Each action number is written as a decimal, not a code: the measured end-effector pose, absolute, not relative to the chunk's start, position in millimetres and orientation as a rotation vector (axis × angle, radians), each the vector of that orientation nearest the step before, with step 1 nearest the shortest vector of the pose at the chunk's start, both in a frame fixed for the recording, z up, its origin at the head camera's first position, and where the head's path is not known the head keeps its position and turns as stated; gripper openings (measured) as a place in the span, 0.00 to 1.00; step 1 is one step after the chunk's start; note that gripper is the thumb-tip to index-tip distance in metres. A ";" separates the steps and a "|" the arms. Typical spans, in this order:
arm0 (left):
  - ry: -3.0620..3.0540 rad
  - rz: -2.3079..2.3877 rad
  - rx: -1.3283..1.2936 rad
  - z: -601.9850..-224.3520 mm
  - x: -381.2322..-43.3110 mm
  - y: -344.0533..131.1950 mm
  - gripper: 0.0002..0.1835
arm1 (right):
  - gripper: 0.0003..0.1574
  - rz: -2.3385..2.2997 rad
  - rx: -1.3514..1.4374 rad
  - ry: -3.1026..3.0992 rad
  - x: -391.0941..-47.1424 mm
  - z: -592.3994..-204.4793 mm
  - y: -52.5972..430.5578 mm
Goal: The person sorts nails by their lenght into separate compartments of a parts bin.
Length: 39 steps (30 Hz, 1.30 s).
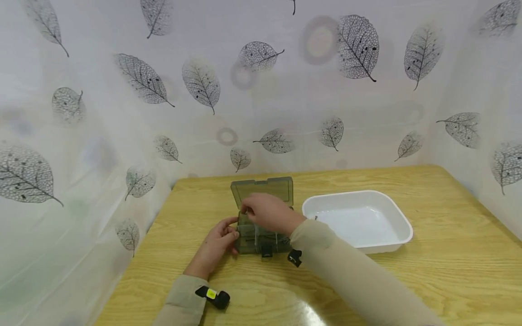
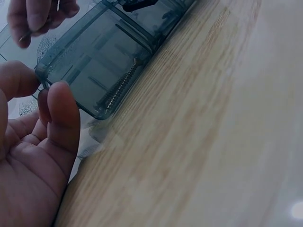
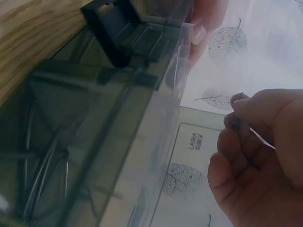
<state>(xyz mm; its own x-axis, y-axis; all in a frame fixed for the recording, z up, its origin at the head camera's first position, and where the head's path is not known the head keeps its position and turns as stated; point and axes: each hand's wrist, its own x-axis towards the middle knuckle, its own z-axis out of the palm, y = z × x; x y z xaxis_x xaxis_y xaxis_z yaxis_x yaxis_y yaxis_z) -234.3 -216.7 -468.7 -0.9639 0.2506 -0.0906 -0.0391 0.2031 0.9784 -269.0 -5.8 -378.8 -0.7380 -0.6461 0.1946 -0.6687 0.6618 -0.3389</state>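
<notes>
A see-through dark plastic compartment box [image 1: 247, 245] stands on the table with its lid [image 1: 281, 190] raised at the back. My left hand [image 1: 215, 244] holds the box's left end, thumb and finger pinching its corner. Over the left compartments is my right hand [image 1: 269, 212], whose thumb and fingertips pinch a small thin screw [image 2: 24, 36], mostly hidden by the fingers. Through the box wall in the left wrist view, a long threaded screw [image 2: 123, 86] lies at the bottom. Several slender metal pieces [image 3: 45, 172] show inside another compartment in the right wrist view.
A white rectangular tray [image 1: 355, 194] sits right of the box, partly behind my right forearm. The wood-grain table [image 1: 253, 299] meets a leaf-printed curtain [image 1: 302, 90] at the back and sides. A black latch [image 1: 267, 251] sticks out at the box's front.
</notes>
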 end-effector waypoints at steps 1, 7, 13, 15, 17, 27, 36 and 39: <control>2.246 1.838 0.206 -468.5 -234.3 -217.1 0.28 | 0.15 0.608 1.106 -2.818 -269.8 -378.7 -8.4; 2.246 1.835 0.222 -468.6 -234.1 -217.7 0.28 | 0.15 0.605 1.100 -2.855 -273.3 -380.2 -16.4; 2.243 1.830 0.220 -468.7 -233.7 -218.0 0.28 | 0.13 0.596 1.075 -2.861 -273.8 -383.3 -11.0; 2.243 1.830 0.218 -468.9 -233.8 -218.3 0.28 | 0.14 0.593 1.062 -2.868 -273.0 -382.4 -7.4; 2.244 1.830 0.220 -469.4 -234.5 -218.3 0.28 | 0.14 0.595 1.050 -2.876 -271.0 -380.0 -2.7; 2.250 1.837 0.227 -471.4 -235.2 -218.4 0.28 | 0.18 0.604 1.032 -2.886 -259.6 -376.3 26.7; 2.259 1.843 0.244 -471.4 -234.0 -216.7 0.28 | 0.19 0.605 0.980 -2.890 -244.6 -381.2 67.4; 2.268 1.835 0.243 -471.5 -234.4 -216.7 0.28 | 0.20 0.634 0.955 -2.899 -241.7 -383.5 83.8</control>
<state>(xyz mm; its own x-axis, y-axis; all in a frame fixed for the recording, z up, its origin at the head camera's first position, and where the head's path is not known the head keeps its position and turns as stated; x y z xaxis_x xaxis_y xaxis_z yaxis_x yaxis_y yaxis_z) -234.4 -216.7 -471.5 -0.9637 0.2600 -0.0613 -0.0056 0.2095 0.9778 -241.7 83.8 -383.5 -0.8122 -0.5645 0.1475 -0.5745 0.7297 -0.3707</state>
